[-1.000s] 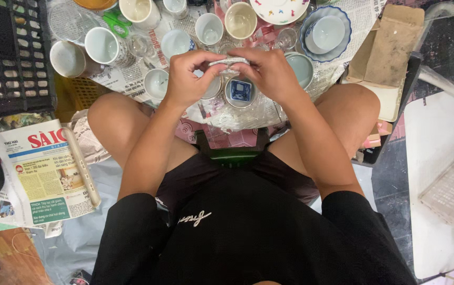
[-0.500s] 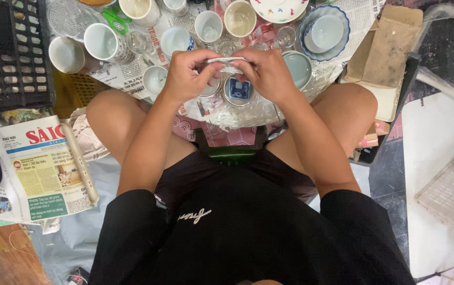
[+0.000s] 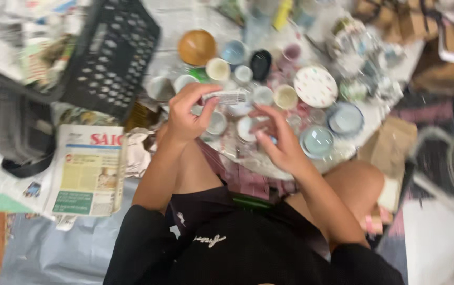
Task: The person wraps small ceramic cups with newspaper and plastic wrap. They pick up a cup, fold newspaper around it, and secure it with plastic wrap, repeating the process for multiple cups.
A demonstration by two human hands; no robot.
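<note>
My left hand (image 3: 187,113) grips a small whitish tube-like object (image 3: 227,96) between thumb and fingers, held level above the spread of crockery. My right hand (image 3: 278,140) hovers to the right of it with fingers apart, holding nothing that I can make out. Below both hands lie small cups and bowls (image 3: 217,122) on paper on the floor. The picture is blurred by motion, so the object's exact kind is unclear.
A spotted white plate (image 3: 315,86), blue bowls (image 3: 345,118), a brown bowl (image 3: 197,47) and several cups crowd the floor ahead. A black plastic crate (image 3: 108,55) stands at the left, folded newspaper (image 3: 87,171) beside my left knee, a cardboard piece (image 3: 386,143) right.
The view has swung and tilted, showing more floor ahead. My hands, earlier together on the small object, have separated: the left keeps it, the right has come off and opened.
</note>
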